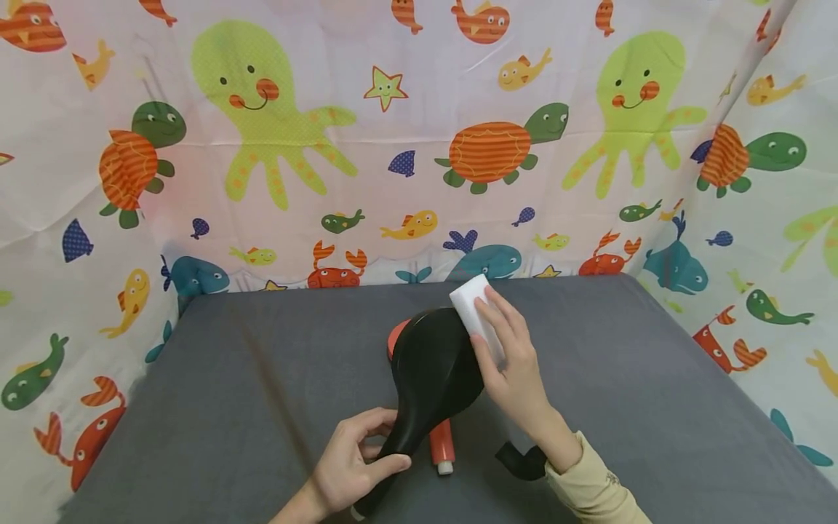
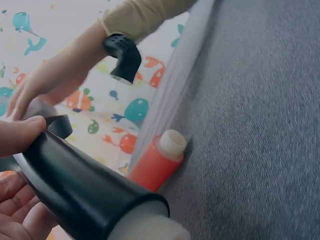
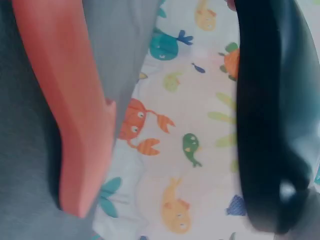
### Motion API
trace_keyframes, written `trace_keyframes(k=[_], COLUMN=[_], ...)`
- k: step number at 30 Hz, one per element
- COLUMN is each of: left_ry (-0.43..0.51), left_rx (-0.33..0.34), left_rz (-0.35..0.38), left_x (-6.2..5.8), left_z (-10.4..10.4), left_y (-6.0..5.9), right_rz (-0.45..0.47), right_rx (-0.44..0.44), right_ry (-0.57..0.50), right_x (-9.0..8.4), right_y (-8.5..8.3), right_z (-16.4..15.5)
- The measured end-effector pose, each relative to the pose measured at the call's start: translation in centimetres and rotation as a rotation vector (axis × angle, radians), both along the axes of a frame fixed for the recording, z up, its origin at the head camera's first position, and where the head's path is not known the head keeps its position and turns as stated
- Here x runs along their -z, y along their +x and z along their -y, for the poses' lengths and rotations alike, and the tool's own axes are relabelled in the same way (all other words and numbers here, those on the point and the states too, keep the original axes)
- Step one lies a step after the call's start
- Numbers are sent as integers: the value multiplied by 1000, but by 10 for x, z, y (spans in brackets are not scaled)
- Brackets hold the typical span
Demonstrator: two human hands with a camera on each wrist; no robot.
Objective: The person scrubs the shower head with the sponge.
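A glossy black paddle-shaped thing [image 1: 432,371], broad at its head, is held tilted above the table. My left hand [image 1: 350,460] grips its handle, the thumb on top and the fingers underneath; the left wrist view shows the handle's flared end with a white part [image 2: 150,227] in it. My right hand [image 1: 513,367] holds a white sponge-like block [image 1: 471,302] against the upper right edge of the black head. Beneath lies a similar red thing [image 1: 441,440] with a white-tipped handle, largely hidden by the black one. Its red side [image 3: 75,110] shows in the right wrist view.
The grey cloth-covered table [image 1: 628,378] spreads around the hands. Behind and beside it hangs a white curtain [image 1: 386,167] printed with sea animals. A black curved piece [image 1: 521,461] sits at the right wrist. A blurred brownish streak [image 1: 278,393] crosses the left side.
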State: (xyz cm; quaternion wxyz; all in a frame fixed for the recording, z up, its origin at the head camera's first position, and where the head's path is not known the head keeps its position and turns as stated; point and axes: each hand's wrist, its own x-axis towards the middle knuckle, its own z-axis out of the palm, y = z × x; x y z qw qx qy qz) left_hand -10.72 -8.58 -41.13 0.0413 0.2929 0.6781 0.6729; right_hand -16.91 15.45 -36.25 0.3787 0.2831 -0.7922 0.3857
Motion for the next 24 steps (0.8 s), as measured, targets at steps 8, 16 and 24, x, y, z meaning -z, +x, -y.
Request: trace_keyframes(k=[8, 16, 24], left_ry=[182, 192, 218], left_rx=[101, 108, 151], left_rz=[45, 39, 1], left_x=[0, -3, -3], left_z=[1, 3, 4], left_y=[-4, -7, -5], right_rz=[-152, -307, -213], right_rx=[-86, -292, -188], right_ry=[37, 237, 34], right_x=[25, 31, 6], right_y=[22, 51, 14], right_z=[16, 38, 12])
